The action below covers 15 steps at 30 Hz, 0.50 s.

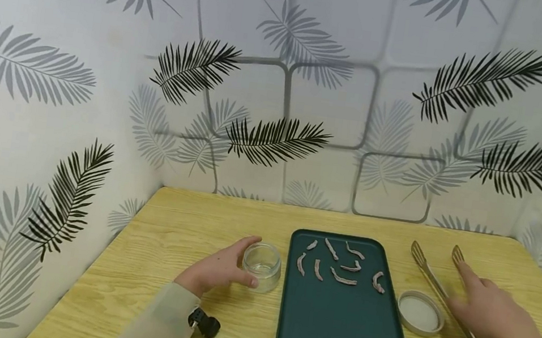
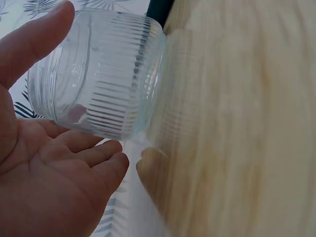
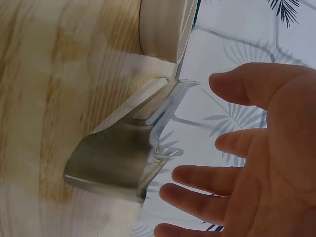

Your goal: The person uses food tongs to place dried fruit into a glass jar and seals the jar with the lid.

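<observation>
Thumb & fingers of the left hand [image 1: 219, 268] are held apart, spread round a clear ribbed glass jar [image 1: 262, 283]; no firm clamp is shown & actual contact can't be told. Fingers of the right hand [image 1: 493, 312] are likewise held apart, w/ nothing gripped, close by long silver-coloured metal tongs [image 3: 116, 158], arms splayed. The jar is stood upright on a pale yellow wooden table [image 1: 193, 210], just L of a dark green rectangular tray [image 1: 342, 332], on whose far half thin pinkish-grey strips [image 1: 318, 270] are laid out. Betw. tray & tongs a round beige-rimmed lid [image 1: 420, 313] is set. Step in hand, prob.: jar being steadied, tongs being reached for. For next move, R fingers would need to be lowered & closed round both tong arms.
</observation>
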Available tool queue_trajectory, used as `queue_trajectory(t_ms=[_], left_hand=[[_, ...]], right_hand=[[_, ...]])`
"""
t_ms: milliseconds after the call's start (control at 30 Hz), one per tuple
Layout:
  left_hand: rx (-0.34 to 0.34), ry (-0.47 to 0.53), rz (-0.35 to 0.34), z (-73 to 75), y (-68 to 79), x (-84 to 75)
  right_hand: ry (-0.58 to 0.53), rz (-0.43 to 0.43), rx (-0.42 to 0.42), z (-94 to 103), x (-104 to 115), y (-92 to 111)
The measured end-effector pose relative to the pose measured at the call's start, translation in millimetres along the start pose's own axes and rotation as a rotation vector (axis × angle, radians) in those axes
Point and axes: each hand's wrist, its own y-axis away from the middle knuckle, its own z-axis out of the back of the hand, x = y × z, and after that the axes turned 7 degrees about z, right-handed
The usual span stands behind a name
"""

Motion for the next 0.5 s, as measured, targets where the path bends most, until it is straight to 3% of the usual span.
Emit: queue_trajectory(t_ms=[300,500], left_hand=[[-0.019,0.016,-0.052,-5.4,-4.5,5.0],[-0.009,0.036,-0.075,-7.0,-5.0,8.5]], right_hand=[[-0.026,0.051,0.081,-12.4,-11.1,2.7],[-0.006,0.025,0.079,-18.9,-14.2,4.8]])
